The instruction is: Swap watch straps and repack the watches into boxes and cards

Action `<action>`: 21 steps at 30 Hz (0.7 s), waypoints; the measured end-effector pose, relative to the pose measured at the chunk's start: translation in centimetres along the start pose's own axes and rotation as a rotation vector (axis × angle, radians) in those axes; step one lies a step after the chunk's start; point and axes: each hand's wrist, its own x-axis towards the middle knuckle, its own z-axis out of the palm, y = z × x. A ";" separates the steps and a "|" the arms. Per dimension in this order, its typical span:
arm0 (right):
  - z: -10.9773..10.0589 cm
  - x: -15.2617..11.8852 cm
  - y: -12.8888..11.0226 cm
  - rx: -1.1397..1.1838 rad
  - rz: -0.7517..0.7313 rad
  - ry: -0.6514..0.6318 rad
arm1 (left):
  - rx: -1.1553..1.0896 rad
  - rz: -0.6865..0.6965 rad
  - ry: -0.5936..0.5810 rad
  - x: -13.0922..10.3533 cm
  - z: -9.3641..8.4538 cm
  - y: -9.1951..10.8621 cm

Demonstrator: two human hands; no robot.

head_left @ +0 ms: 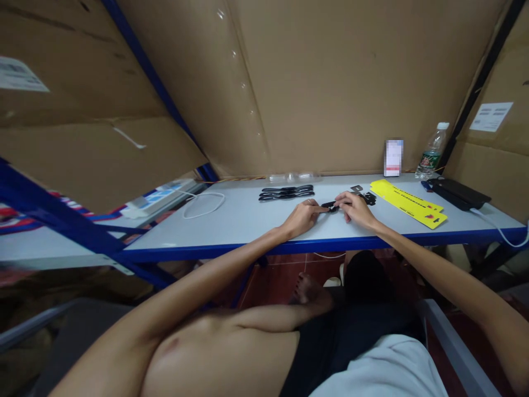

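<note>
Head view: both forearms converge over the smooth pale tabletop [235,225]. The left hand [302,217] lies low, fingers extended, pressing the small black part [330,207]; the right hand [354,209] arches, its curled fingers pinching that part's other end. Glossy, slender black pieces [286,192] lie beyond the left fingers; flat yellow cards [408,203], right of the right fingers.

Desk [231,231], pale top, blue edge. On it: black strips [286,192], a stack laid side by side; white cable [203,205], looped, at left; small black piece [329,207], held between left hand [303,216] and right hand [354,209]; yellow cards [407,203], overlapping, right of the hands; phone [393,157], upright; bottle [430,151], white-capped; black case [458,193], at right.
</note>
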 end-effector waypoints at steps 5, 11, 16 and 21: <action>-0.1 -0.2 -0.6 0.041 0.005 -0.061 | 0.004 0.008 -0.005 0.0 -0.1 0.2; -0.2 -0.5 -0.9 0.048 -0.042 0.055 | 0.015 0.007 -0.003 0.1 -0.1 0.2; 0.0 -0.2 -0.1 0.021 0.004 0.014 | 0.028 0.010 -0.009 0.1 0.0 0.1; 0.2 -0.1 0.1 0.002 0.023 0.019 | 0.032 0.005 -0.003 0.0 0.1 0.0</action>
